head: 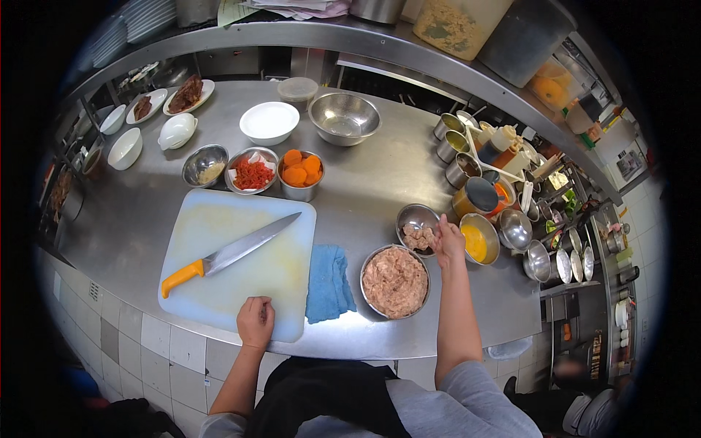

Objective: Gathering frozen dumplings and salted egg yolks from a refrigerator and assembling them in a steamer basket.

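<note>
My right hand (451, 243) is at the right rim of a small metal bowl (419, 209) with several lumps of minced meat (418, 237). Whether it grips the rim or holds a bit of meat, I cannot tell. Just in front stands a larger metal bowl heaped with raw minced meat (395, 282). On its other side is a metal bowl of beaten egg (475, 243). My left hand (256, 320) rests with curled fingers on the near edge of a white cutting board (241, 284). A chef's knife with a yellow handle (183, 278) lies across that board.
A blue cloth (328, 282) lies between board and meat. Behind the board stand bowls of sliced carrot (301, 168) and shredded red food (252, 174). Sauce bottles (497, 143) and metal pots (453, 145) crowd the right. A steel shelf (356, 35) spans overhead. Another person (586, 408) is at lower right.
</note>
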### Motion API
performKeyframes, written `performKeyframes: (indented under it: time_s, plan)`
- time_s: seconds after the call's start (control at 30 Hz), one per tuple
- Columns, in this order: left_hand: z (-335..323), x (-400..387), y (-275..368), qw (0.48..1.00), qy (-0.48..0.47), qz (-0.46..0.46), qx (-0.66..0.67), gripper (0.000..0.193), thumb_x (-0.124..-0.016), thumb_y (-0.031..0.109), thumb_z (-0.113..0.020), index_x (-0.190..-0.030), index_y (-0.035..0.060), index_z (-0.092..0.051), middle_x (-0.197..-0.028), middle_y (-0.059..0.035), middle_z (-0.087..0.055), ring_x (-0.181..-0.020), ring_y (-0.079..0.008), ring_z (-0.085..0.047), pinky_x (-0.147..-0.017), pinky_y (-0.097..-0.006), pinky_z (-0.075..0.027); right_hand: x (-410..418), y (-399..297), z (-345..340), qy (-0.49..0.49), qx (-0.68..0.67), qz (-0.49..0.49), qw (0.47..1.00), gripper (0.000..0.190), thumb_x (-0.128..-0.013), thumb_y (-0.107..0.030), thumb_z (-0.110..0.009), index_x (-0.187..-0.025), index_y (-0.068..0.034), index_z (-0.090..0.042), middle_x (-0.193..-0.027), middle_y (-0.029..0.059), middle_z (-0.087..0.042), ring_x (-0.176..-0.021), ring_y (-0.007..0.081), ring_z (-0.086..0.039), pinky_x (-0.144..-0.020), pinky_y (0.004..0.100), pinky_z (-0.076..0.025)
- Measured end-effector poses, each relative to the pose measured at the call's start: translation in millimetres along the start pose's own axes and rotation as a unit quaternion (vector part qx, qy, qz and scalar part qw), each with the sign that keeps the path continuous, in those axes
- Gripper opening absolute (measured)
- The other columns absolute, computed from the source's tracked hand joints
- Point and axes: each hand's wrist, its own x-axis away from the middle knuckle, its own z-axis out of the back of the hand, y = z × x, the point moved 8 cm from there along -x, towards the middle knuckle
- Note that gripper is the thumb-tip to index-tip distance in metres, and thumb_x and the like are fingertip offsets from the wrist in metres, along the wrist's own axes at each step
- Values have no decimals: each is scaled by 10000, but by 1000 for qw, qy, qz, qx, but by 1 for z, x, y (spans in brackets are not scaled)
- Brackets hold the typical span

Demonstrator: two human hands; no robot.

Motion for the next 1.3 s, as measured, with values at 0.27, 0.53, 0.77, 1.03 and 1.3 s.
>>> performKeyframes:
  time_s: [0.27,0.53,0.77,1.03,1.3]
  plan:
    - [0,-2,3,1000,1,-13,-11,110,-745,4,-632,-828,72,-605,-723,-70,-563,-560,-221,-546,-527,-340,-444,-25,-29,-11,3,55,33,998,293,-905,-160,-593,-1180,-65,-565,-1139,42,-602,-968,182,-558,-852,364,-441]
    - [-3,-1,-1,1000,7,-20,-12,107,-749,7,-630,-834,68,-609,-719,-73,-557,-562,-230,-540,-530,-345,-441,93,14,-87,-192,695,167,672,228,-762,-92,-650,-987,-54,-659,-908,153,-669,-850,307,-647,-754,400,-509]
    - [-4,-4,4,1000,-1,-5,9,98,-755,12,-633,-830,71,-609,-720,-77,-556,-568,-230,-537,-534,-344,-440,107,37,-105,-124,767,398,487,339,-663,-107,-704,-993,-89,-628,-971,153,-582,-833,332,-628,-724,428,-505]
    - [-3,1,-2,1000,7,-7,23,109,-756,14,-626,-832,90,-604,-725,-74,-560,-580,-235,-553,-543,-355,-449,66,30,-84,-161,681,404,589,179,-650,-30,-672,-822,-57,-634,-790,99,-617,-785,273,-650,-677,380,-515]
    - [1,1,-2,1000,5,-15,11,115,-750,15,-628,-835,88,-602,-722,-72,-556,-600,-235,-554,-554,-355,-446,62,-31,-59,-199,239,-6,950,215,-793,-6,-702,-887,-74,-521,-798,35,-621,-647,131,-618,-535,260,-525]
